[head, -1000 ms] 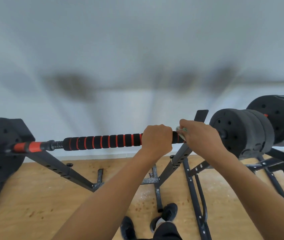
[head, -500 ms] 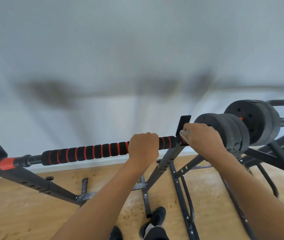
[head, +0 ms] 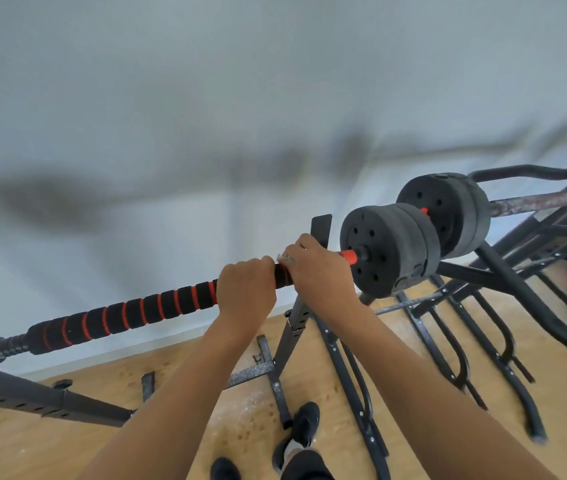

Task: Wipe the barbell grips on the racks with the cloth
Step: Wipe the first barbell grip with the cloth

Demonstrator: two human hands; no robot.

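A barbell lies across a black rack, its foam grip [head: 129, 315] black with orange rings. My left hand [head: 245, 292] grips the foam from above, near its right end. Right beside it, my right hand [head: 320, 271] wraps the bar's end with a pale cloth [head: 285, 259], of which only a small edge shows under the fingers. The two hands almost touch. An orange collar [head: 349, 256] and black weight plates [head: 389, 249] sit just right of my right hand.
The rack upright [head: 295, 327] stands under my right hand, its legs spreading over the wooden floor [head: 15, 445]. A second loaded barbell [head: 455, 206] with a rusty bar rests on racks at the right. A white wall fills the back. My shoes [head: 304, 424] stand below.
The view has swung right and tilted, so the bar now slopes up to the right. My left hand has slid right along the foam until it nearly meets my right hand.
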